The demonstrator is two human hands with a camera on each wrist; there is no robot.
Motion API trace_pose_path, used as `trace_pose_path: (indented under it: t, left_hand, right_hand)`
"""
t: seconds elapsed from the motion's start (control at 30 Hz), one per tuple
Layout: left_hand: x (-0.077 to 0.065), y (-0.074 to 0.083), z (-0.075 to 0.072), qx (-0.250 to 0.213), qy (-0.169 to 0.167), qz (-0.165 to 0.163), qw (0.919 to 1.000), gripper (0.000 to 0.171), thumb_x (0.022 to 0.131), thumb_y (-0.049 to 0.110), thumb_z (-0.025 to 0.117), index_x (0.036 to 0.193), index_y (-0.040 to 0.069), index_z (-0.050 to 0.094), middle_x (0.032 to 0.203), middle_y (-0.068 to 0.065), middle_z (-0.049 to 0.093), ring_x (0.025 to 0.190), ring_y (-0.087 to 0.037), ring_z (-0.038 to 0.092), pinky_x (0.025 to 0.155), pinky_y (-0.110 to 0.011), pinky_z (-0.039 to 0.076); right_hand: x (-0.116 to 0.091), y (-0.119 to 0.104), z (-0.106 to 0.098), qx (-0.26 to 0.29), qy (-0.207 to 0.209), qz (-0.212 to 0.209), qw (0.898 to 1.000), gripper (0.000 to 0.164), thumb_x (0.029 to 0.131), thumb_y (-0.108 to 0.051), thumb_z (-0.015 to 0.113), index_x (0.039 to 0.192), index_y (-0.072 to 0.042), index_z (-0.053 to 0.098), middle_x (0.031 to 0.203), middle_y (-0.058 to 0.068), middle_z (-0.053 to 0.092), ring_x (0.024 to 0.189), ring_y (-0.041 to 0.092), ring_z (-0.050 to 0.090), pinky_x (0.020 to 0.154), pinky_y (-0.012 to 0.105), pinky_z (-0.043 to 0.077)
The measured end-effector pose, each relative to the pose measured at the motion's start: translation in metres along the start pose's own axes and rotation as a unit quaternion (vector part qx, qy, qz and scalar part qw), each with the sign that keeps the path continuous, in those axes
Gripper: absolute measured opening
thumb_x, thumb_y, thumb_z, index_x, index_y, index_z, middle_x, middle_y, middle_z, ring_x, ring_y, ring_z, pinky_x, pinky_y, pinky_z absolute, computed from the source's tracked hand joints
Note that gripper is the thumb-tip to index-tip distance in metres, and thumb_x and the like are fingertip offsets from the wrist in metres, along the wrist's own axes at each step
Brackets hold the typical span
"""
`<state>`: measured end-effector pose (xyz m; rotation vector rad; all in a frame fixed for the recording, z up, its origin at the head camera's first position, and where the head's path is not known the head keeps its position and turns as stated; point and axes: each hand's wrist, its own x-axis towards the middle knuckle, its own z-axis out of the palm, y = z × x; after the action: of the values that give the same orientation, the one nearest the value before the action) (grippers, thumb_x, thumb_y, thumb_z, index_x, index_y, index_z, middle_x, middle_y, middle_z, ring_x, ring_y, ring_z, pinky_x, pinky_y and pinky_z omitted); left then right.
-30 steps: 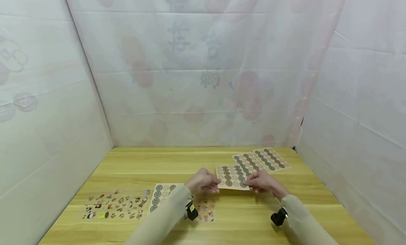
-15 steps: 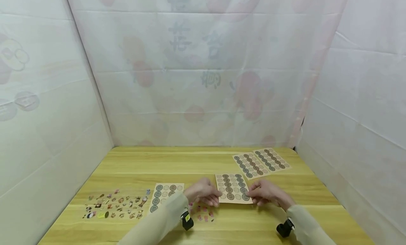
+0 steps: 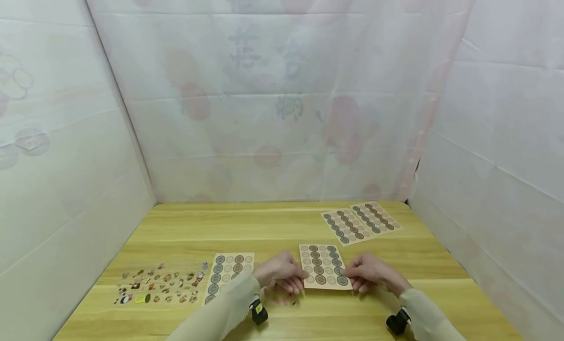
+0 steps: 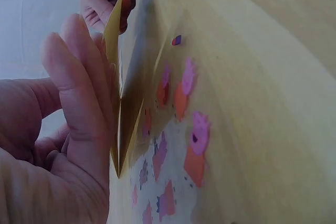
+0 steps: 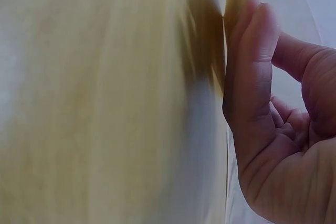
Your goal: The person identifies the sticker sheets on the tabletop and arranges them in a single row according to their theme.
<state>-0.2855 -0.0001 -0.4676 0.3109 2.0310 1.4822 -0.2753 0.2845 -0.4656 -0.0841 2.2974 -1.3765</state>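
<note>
A tan sticker sheet (image 3: 325,262) with rows of dark and pale round seals is between both hands, near the middle of the table. My left hand (image 3: 282,271) pinches its lower left edge between thumb and fingers. Its lower right corner is pinched by my right hand (image 3: 370,272). Seen edge-on in the left wrist view, the sheet (image 4: 119,145) stands slightly off the wood. Beneath the left hand lies a clear sheet of small pink and orange stickers (image 4: 195,156), partly hidden by that hand in the head view.
Two similar round-seal sheets (image 3: 346,226) (image 3: 376,217) lie overlapping or side by side at the back right. Another one (image 3: 229,270) sits at left, partly under the left sleeve. Farther left is a clear sheet of small brown stickers (image 3: 163,287). Fabric walls (image 3: 282,135) enclose the table.
Both hands have brought the held sheet toward the front edge, away from the back right sheets, which it overlapped before. In the last half second it has moved only slightly.
</note>
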Motion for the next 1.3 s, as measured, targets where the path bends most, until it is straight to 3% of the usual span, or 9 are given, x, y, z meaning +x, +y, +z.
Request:
trace_pose_path:
  t: [0.53,0.8,1.3]
  left_hand:
    - [-0.011,-0.005,0.007,0.013,-0.003,-0.001,0.9999,0.022,0.089,0.014,0.069,0.073,-0.001,0.071,0.057,-0.007,0.067,0.039,-0.006,0.051,0.037,-0.015,0.044]
    - [-0.021,-0.004,0.01,0.078,-0.005,-0.003,0.997,0.022,0.089,0.019,0.07,0.071,0.005,0.071,0.058,-0.006,0.068,0.038,-0.003,0.045,0.035,-0.012,0.029]
    - [-0.024,-0.01,0.018,0.076,-0.003,-0.005,0.9971,0.02,0.087,0.014,0.072,0.069,0.004,0.072,0.054,-0.004,0.065,0.037,-0.004,0.046,0.034,-0.011,0.032]
  right_hand:
    - [-0.008,0.005,0.006,-0.016,-0.013,-0.008,1.0,0.023,0.086,-0.022,0.076,0.078,-0.001,0.068,0.059,0.003,0.066,0.051,0.007,0.062,0.049,0.023,0.055]
    - [-0.016,0.007,0.012,-0.027,-0.012,-0.003,1.0,0.024,0.083,-0.021,0.078,0.078,-0.001,0.068,0.06,0.005,0.067,0.05,0.008,0.063,0.05,0.026,0.056]
    - [-0.019,0.007,0.018,-0.047,-0.01,-0.001,0.999,0.023,0.083,-0.02,0.078,0.078,0.0,0.068,0.06,0.006,0.067,0.048,0.009,0.062,0.048,0.026,0.056]
